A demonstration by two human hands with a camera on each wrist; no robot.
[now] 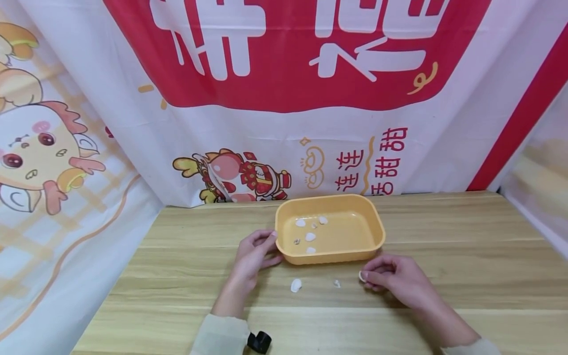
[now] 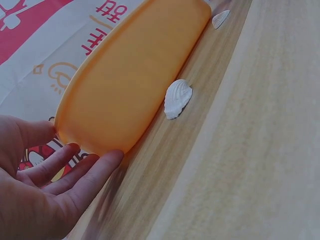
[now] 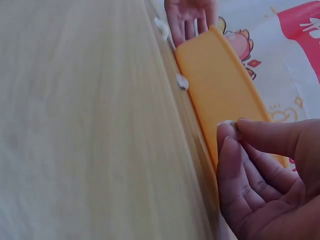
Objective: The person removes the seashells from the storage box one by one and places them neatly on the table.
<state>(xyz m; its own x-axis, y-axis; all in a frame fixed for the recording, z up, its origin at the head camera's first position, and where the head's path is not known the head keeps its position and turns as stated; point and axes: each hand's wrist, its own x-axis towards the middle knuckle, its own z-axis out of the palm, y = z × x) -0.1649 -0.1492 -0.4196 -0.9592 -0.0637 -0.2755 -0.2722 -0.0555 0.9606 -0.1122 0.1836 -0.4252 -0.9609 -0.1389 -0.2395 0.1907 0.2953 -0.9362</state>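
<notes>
1. Right now the left hand [image 1: 254, 252] is steadying the yellow plastic tray [image 1: 374, 229] at centre frame, its relaxed fingers [image 2: 87, 175] lying loosely spread against the tray's left end wall.
2. Lower right of centre, the right hand [image 1: 395, 278] is pinching a small white shell [image 1: 362, 276] between thumb and fingertips [image 3: 235, 150], just in front of the tray's near right corner and low over the wooden table [image 1: 466, 236].
3. Inside the tray, about five little shells are already lying, clustered in its left half [image 1: 310, 236].
4. Two shells are waiting on the table in front of the tray: a larger ribbed one [image 1: 296, 285] at lower centre and a smaller piece [image 1: 337, 283] just to its right, both apart from either hand.
5. Judging by this, the gathering of shells into the tray looks more than half done, with the pinched shell and the two loose ones remaining.
</notes>
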